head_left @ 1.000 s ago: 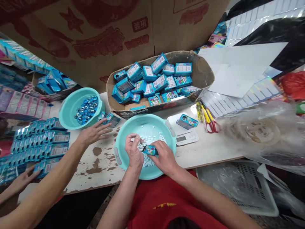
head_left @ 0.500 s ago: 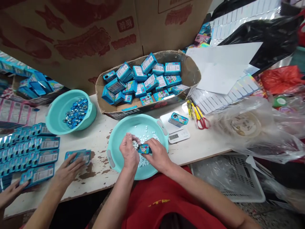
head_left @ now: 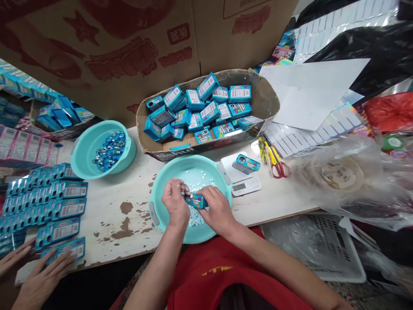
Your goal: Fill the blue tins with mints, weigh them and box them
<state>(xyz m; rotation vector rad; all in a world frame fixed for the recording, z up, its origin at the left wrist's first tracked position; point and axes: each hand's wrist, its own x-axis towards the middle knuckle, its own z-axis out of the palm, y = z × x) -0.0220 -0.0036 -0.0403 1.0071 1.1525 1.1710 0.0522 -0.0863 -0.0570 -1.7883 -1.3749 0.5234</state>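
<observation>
Over a turquoise basin (head_left: 161, 176), my right hand (head_left: 217, 211) grips a small blue candy box (head_left: 197, 201) tilted toward my left hand. My left hand (head_left: 176, 204) is closed around some candies, and a few show between its fingers at the box's end. Pale blue candies (head_left: 195, 217) lie loose on the basin's bottom, below both hands. Behind the basin's right side, another blue box with a round hole in its end (head_left: 247, 163) rests on a white digital scale (head_left: 247, 187).
A cut-down carton (head_left: 264, 103) of blue boxes stands behind the basin. To the left are a bowl (head_left: 129, 157) of shiny blue pieces and rows of boxes (head_left: 69, 209), with a co-worker's hands (head_left: 48, 273) at them. Red-handled scissors (head_left: 280, 168) and clear plastic (head_left: 355, 181) lie right.
My left fist has closed further at the box's end, and fewer candies show in it. The co-worker's hand has carried boxes left to the front of the rows. The view has shifted slightly.
</observation>
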